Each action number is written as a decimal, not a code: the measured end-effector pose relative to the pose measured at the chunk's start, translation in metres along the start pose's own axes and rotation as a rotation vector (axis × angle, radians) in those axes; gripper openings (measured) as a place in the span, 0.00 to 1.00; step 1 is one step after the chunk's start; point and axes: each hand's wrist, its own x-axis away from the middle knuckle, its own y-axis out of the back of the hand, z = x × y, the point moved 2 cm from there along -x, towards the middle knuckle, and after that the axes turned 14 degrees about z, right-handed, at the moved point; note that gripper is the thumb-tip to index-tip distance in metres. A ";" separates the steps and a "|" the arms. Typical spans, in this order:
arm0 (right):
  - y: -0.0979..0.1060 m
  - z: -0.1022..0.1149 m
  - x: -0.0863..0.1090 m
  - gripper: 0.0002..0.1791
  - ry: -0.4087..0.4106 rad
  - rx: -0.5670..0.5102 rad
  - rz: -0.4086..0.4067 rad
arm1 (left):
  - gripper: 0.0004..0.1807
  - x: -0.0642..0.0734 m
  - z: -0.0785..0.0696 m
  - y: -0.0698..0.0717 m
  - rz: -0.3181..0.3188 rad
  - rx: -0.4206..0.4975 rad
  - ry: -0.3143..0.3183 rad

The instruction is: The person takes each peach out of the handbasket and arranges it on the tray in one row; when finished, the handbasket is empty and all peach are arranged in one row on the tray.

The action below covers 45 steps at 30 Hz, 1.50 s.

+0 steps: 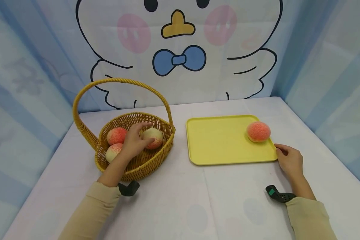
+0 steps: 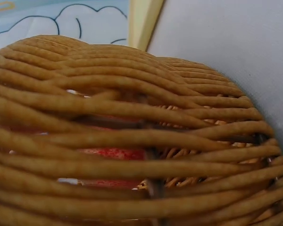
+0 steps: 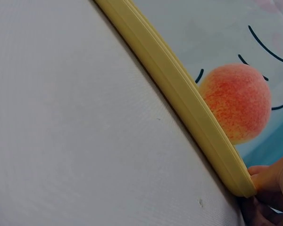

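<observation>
Beige sleeves (image 1: 88, 213) reach in from the lower edge of the head view. At the back hangs a cloth (image 1: 216, 78) printed with a cartoon bird, and in front of it spreads a white surface (image 1: 168, 200). On this stand a woven basket (image 1: 150, 167) with a tall handle, at left, and a yellow tray (image 1: 216, 140), at right. The left hand (image 1: 134, 140) reaches into the basket, thumb and fingers apart about a pale peach (image 1: 153, 134); I cannot tell whether they grip it. The right hand (image 1: 291, 161) pinches the tray's near right corner. Two more peaches (image 1: 116, 135) sit in the basket's left side, and a red peach (image 1: 258, 131) rests on the tray's right end.
</observation>
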 end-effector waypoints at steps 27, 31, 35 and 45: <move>-0.001 0.001 -0.001 0.20 -0.027 -0.008 0.030 | 0.41 -0.007 0.014 -0.012 0.152 -0.067 0.201; -0.001 0.001 -0.002 0.20 -0.034 -0.011 0.031 | 0.42 -0.008 0.015 -0.016 0.160 -0.057 0.215; -0.001 0.001 -0.002 0.20 -0.048 -0.017 0.039 | 0.42 -0.009 0.016 -0.017 0.154 -0.064 0.205; -0.002 0.000 -0.002 0.20 -0.050 -0.010 0.034 | 0.41 -0.006 0.011 -0.016 0.077 -0.074 0.146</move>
